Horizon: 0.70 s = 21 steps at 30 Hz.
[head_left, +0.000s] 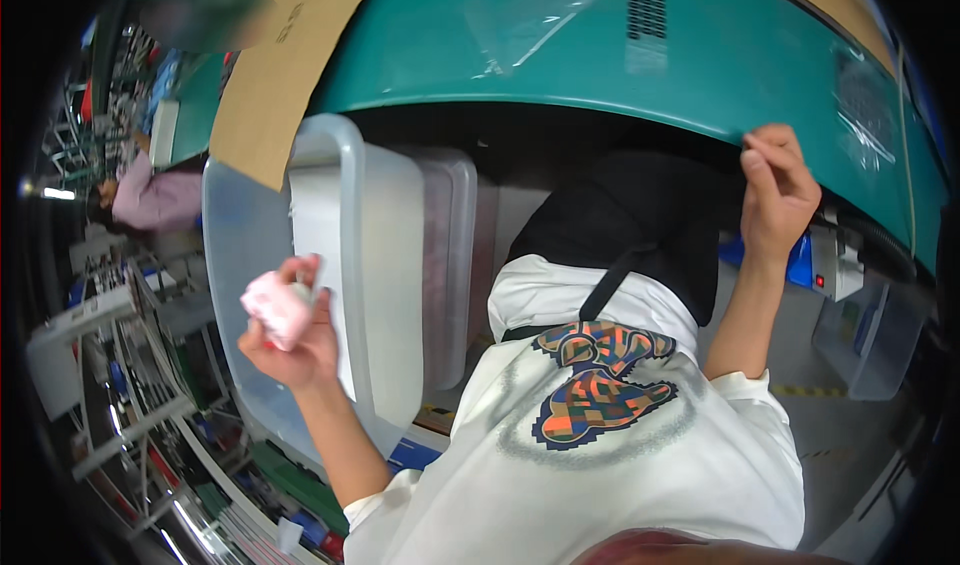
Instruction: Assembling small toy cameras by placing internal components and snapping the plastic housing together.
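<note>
My left hand [302, 350] is raised over a large translucent plastic bin [385, 285] on the left. Its fingers are closed round a small pink package [280, 310] with pale printing; whether it is a box or a soft pack I cannot make out. White sheet-like material [315, 215] stands inside the bin below it. At the front edge of the green table [430, 65], my right hand [778, 190] is lifted with its fingers curled and the thumb against the forefinger. Anything between those fingertips is too small to tell.
A brown cardboard sheet [290, 65] overhangs the bin's far rim. Clear plastic bags [865, 105] lie on the table. Another lidded bin [447, 265] stands beside the first. At right are a white device [838, 265] and a clear tub [865, 350]. A person in pink [150, 195] is at far left.
</note>
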{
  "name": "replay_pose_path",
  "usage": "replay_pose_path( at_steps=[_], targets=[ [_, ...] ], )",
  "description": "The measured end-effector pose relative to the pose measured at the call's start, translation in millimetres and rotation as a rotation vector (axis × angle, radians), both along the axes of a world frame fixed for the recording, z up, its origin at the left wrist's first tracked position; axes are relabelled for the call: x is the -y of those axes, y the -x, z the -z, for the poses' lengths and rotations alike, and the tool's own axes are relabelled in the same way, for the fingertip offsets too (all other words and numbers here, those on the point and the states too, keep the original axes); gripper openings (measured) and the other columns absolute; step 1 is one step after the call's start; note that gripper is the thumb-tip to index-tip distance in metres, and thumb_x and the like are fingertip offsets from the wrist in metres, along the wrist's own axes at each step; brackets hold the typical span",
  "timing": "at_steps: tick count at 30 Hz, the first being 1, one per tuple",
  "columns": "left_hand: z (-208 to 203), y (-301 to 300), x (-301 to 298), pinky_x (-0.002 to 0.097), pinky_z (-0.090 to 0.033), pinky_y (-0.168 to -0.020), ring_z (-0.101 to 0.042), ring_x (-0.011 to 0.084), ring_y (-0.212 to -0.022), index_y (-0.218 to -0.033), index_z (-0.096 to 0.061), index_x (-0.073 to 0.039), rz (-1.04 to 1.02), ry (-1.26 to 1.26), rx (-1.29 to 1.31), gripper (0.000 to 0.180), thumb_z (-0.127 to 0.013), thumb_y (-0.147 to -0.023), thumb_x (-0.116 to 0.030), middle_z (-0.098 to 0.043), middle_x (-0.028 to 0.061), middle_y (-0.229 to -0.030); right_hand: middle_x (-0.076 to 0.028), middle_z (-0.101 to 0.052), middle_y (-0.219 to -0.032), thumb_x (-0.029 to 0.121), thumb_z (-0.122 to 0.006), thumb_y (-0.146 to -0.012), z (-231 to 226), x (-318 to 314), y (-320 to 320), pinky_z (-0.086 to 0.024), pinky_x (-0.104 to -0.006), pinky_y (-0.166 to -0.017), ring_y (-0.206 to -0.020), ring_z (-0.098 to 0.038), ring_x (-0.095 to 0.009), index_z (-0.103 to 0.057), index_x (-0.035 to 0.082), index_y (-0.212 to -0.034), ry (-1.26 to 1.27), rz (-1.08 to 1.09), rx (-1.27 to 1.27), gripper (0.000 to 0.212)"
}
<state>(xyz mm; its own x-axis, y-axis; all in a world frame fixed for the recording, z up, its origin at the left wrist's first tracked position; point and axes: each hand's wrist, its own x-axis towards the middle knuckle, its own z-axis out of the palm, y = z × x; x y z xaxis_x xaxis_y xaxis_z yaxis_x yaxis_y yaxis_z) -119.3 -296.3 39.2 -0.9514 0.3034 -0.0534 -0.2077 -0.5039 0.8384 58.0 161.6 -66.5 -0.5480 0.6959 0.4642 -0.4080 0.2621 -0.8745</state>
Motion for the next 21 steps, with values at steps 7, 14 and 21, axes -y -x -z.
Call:
replay_pose_path(
  at_steps=[7,14,21],
  targets=[
    [61,-65,-226,0.0337,-0.048,-0.079,-0.058,0.0275,-0.094,-0.098,-0.046,-0.013,0.763,-0.081,0.217,0.027,-0.055,-0.088,-0.036,-0.061,0.022,-0.112,-0.01,-0.063,-0.093,-0.012,-0.071,-0.078,22,8,-74,-0.039,-0.024,-0.067,-0.078,-0.052,-0.017,-0.077,-0.001,-0.096,0.049,0.078,0.037,0.022],
    [98,-150,-348,0.0355,-0.05,-0.083,-0.059,0.0274,-0.099,-0.112,-0.05,-0.009,1.12,0.107,0.354,0.03,-0.052,-0.093,-0.031,-0.059,0.0207,-0.117,-0.009,-0.064,-0.093,-0.011,-0.073,-0.079,33,16,-177,-0.04,-0.0217,-0.064,-0.077,-0.053,-0.015,-0.077,-0.003,-0.097,0.159,0.461,0.194,0.02],
    [218,-198,-458,0.0307,-0.053,-0.073,-0.063,0.0273,-0.095,-0.128,-0.053,-0.002,1.179,0.397,0.8,0.039,-0.054,-0.095,-0.022,-0.058,0.0169,-0.12,-0.01,-0.063,-0.094,-0.012,-0.072,-0.081,50,34,-228,-0.042,-0.0198,-0.065,-0.078,-0.054,-0.014,-0.077,-0.004,-0.098,0.335,0.722,0.19,0.02]
  ],
)
